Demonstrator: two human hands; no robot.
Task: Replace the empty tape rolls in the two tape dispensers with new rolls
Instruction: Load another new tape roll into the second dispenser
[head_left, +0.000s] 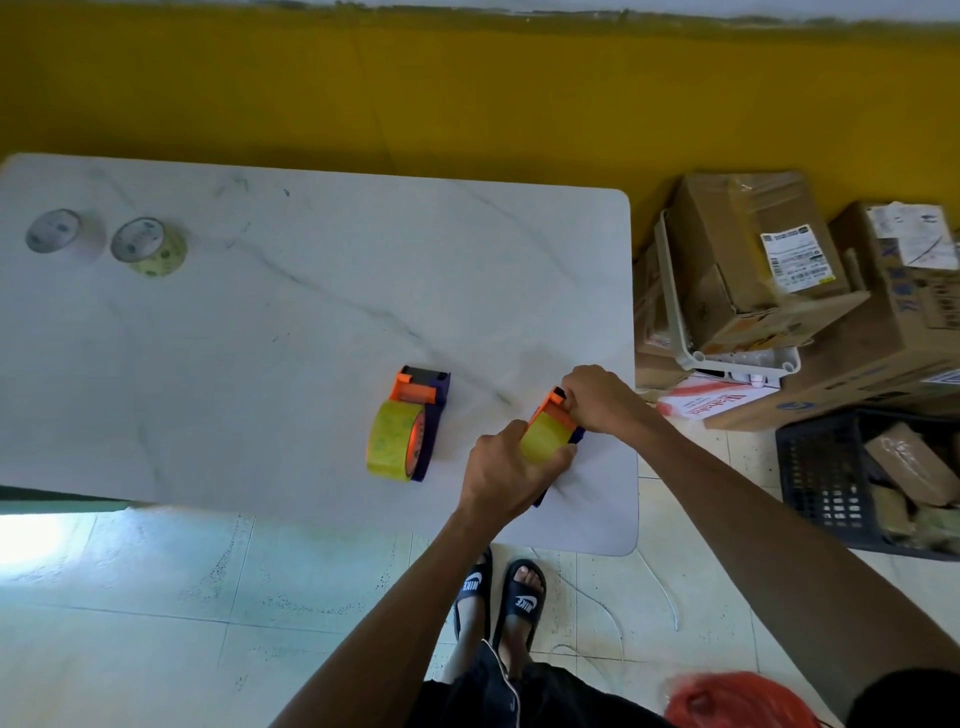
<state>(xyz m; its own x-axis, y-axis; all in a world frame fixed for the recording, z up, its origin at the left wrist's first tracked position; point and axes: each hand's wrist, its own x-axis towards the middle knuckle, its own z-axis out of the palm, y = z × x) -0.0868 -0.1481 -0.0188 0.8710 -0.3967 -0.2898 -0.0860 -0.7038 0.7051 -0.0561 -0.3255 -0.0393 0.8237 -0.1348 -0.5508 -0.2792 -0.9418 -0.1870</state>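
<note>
On the white marble-look table (260, 338), near its front right corner, I hold an orange and purple tape dispenser (553, 410) with a yellowish tape roll (540, 441) on it. My left hand (506, 473) grips the roll and the dispenser's body. My right hand (605, 400) pinches the dispenser's orange front end. A second dispenser (421, 415) lies by itself just to the left, and a yellowish roll (389, 439) is mounted on it. Far left on the table sit two nearly bare rolls, one pale (60, 234) and one greenish (148, 247).
Cardboard boxes (753, 260) and a white plastic frame (685, 338) are stacked on the floor right of the table. A dark crate (826, 478) of parcels stands nearer. A yellow wall rises behind the table. My sandalled feet (501, 597) stand at the table's front edge.
</note>
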